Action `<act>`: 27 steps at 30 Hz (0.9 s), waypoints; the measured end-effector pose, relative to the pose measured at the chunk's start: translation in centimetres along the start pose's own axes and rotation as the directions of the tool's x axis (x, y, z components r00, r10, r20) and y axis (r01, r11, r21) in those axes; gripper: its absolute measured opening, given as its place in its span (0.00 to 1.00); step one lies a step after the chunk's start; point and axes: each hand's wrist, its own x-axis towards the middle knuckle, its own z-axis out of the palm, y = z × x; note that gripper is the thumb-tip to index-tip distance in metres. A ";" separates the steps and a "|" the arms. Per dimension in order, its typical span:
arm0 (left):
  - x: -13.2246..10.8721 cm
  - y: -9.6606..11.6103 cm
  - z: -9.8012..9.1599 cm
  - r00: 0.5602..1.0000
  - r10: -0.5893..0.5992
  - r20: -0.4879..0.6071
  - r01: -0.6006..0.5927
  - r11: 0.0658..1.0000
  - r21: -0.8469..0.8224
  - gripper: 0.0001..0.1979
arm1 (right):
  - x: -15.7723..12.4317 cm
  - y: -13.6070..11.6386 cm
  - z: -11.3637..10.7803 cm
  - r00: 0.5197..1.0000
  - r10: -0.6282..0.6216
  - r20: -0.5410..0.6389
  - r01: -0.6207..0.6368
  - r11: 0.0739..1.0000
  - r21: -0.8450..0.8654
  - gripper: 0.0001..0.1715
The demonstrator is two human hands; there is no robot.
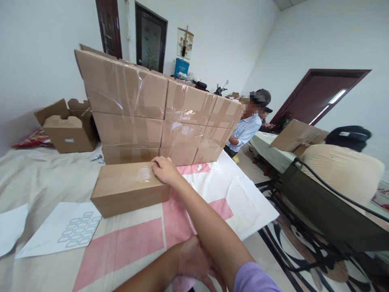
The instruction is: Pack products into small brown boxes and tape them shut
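Observation:
My right hand (164, 169) reaches forward and rests with curled fingers on the right top end of a taped brown cardboard box (127, 190) lying on the table. My left hand (194, 263) is low at the near edge, partly hidden under my right forearm, its fingers spread downward against a pink patch of the table cover (127, 243). It holds nothing that I can see.
A wall of taped cardboard boxes (152, 109) is stacked just behind. A sticker sheet (65, 227) lies at the left, an open carton (68, 129) at far left. Two seated people (247, 127) and another table (273, 150) are at the right.

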 end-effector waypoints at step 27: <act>1.4 -1.4 -1.7 0.969 0.108 -0.222 -0.122 0.991 -0.053 0.38 | 0.0 0.2 0.2 1.000 0.007 -0.010 -0.006 0.999 0.043 0.15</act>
